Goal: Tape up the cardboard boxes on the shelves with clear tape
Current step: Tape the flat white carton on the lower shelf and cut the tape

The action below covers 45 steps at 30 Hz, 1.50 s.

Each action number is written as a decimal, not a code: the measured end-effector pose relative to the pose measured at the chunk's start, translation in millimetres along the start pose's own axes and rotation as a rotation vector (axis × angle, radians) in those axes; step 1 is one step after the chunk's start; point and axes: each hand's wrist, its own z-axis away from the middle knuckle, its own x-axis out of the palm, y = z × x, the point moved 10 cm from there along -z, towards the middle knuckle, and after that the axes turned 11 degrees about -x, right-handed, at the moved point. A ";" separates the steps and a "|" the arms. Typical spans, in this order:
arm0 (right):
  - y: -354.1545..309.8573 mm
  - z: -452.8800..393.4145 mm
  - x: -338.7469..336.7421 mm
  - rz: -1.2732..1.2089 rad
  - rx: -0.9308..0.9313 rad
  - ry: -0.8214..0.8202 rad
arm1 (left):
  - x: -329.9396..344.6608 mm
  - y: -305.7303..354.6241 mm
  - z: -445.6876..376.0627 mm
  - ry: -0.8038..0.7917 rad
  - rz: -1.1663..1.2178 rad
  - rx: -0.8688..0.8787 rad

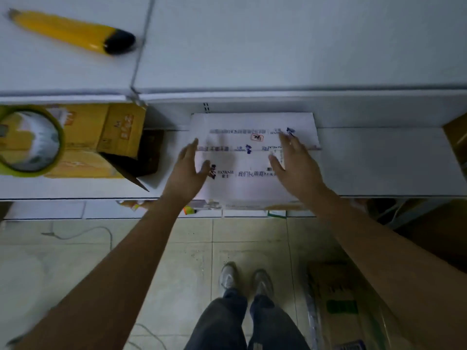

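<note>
A white cardboard box point(242, 160) with blue print lies on the middle shelf, its top flaps folded shut and meeting at a seam across the middle. My left hand point(188, 170) rests flat at the box's left edge, fingers spread. My right hand point(293, 165) presses flat on the right part of the top, across the seam. Neither hand holds anything. A roll of clear tape point(30, 141) with a green rim stands at the far left of the same shelf. Beside it sits a yellow cardboard box point(101, 137) with one flap open.
A yellow utility knife point(73, 32) with a black end lies on the white top shelf point(278, 46). Below are a tiled floor point(177, 261), my shoes, a loose cable at the left and a flattened brown carton point(338, 299) at the right. Another brown box edge point(456, 137) shows far right.
</note>
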 end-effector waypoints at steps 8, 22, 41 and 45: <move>-266.7 12.5 -138.5 -0.098 -0.916 0.484 | -153.8 -60.9 167.6 0.577 0.635 -0.180; -441.3 -128.0 -91.7 -0.091 -0.766 0.017 | -294.0 -62.6 115.5 0.374 0.698 -0.192; -416.9 -139.1 -85.0 -0.085 -0.541 0.057 | -299.1 -44.9 91.6 -0.595 1.032 -0.343; -418.0 -138.1 -85.8 -0.098 -0.544 0.054 | -316.2 -51.4 104.6 -0.688 1.095 -0.346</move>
